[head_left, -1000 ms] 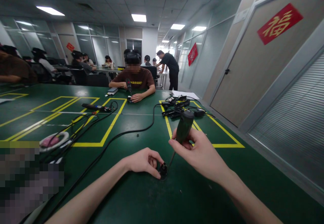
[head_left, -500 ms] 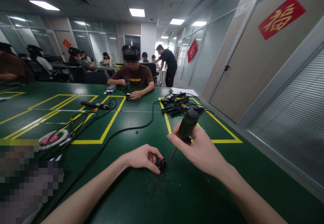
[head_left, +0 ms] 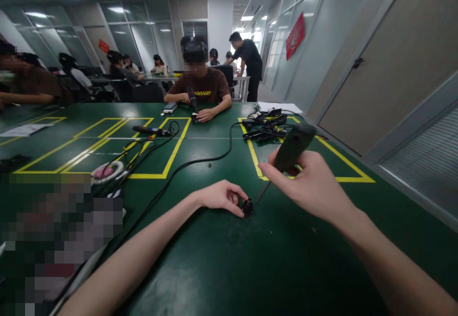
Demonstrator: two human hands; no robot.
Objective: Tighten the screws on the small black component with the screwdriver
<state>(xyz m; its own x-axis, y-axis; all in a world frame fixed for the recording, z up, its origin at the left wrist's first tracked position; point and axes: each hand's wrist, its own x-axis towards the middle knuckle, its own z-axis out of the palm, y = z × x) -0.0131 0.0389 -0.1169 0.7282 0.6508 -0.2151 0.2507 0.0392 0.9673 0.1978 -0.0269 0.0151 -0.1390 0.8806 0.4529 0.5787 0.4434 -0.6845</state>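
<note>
I sit at a big green surface (head_left: 222,268) with yellow lines (head_left: 168,161) painted on it. It is the biggest thing here. Across it sits another person in a brown shirt (head_left: 203,92), with their own hands on their own small work. A long black cable (head_left: 186,166) snakes over the green toward me, and a heap of black tools (head_left: 266,127) lies off to the right, well apart from my hands.

My right hand (head_left: 311,187) is closed around the dark handle of a screwdriver (head_left: 291,147). The handle leans up and away to the right. Its thin shaft slants down to the left, and the tip meets the little black part (head_left: 246,206).

My left hand (head_left: 223,197) lies low on the surface. Its fingers curl around the little black part and pinch it so it stays put. The part sits on the green, right between my two hands.

I think I am in the middle of turning a screw in that small part, though the screw itself is too small to see. The next move calls for a steady pinch with my left hand, and for holding the tip straight in the screw as my right hand twists. If the tip slides off, the part could skid away.
</note>
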